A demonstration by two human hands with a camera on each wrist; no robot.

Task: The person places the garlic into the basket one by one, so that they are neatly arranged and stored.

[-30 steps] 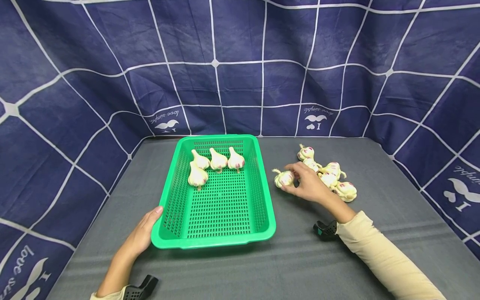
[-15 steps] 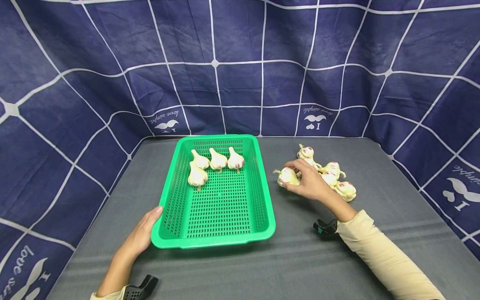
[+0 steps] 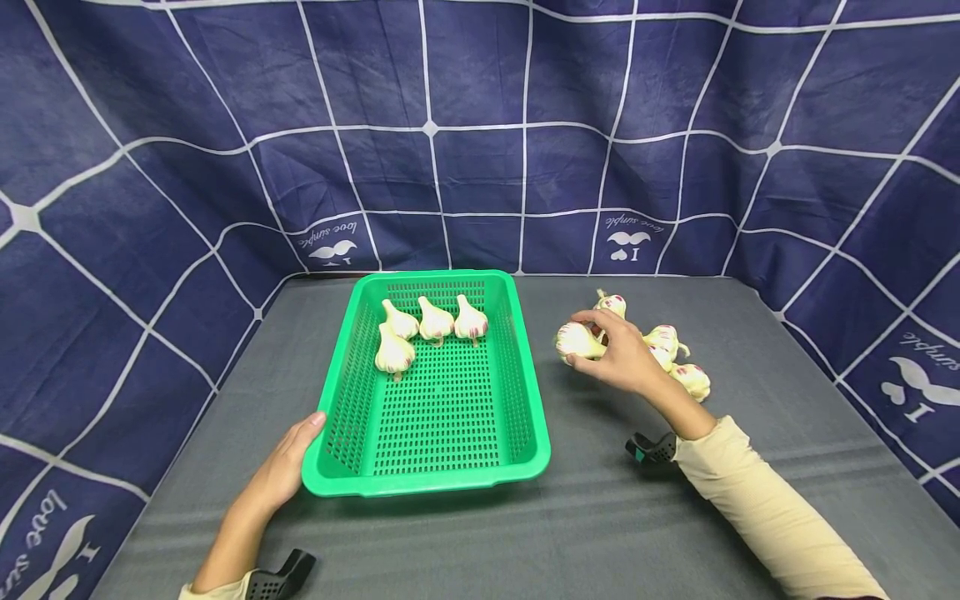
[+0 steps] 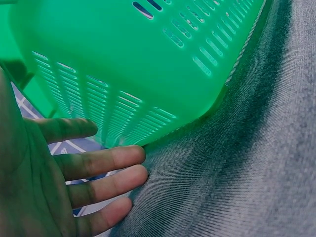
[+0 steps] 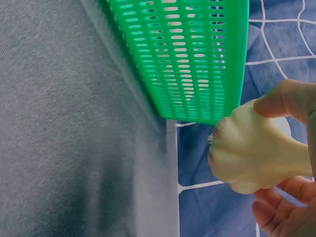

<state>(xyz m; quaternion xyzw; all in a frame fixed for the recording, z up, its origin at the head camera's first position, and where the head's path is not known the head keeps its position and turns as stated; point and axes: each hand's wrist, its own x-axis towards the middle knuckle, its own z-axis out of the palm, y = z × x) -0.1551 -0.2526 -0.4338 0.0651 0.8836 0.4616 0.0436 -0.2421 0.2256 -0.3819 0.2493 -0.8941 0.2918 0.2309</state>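
My right hand (image 3: 622, 354) pinches a garlic bulb (image 3: 575, 342) between thumb and fingers, to the right of the green basket. In the right wrist view this bulb (image 5: 247, 148) has its root end turned away from the hand and its stem toward the palm. My left hand (image 3: 285, 462) is at the near left corner of the green basket (image 3: 427, 485). From the left wrist view, the left fingers (image 4: 106, 160) are straight, beside the basket's slotted wall (image 4: 123, 89). Several garlic bulbs (image 3: 395, 354) lie at the far end inside the basket, stems pointing away.
More garlic bulbs (image 3: 690, 381) lie in a loose group just right of and behind the right hand, partly hidden by it. A grey cloth (image 3: 585, 517) covers the table. A blue curtain with white lines (image 3: 480, 167) closes off the back and sides.
The garlic in my right hand has turned: its stem pointed left and now points right, toward the palm. It has also risen slightly. The left hand and basket have stayed put.
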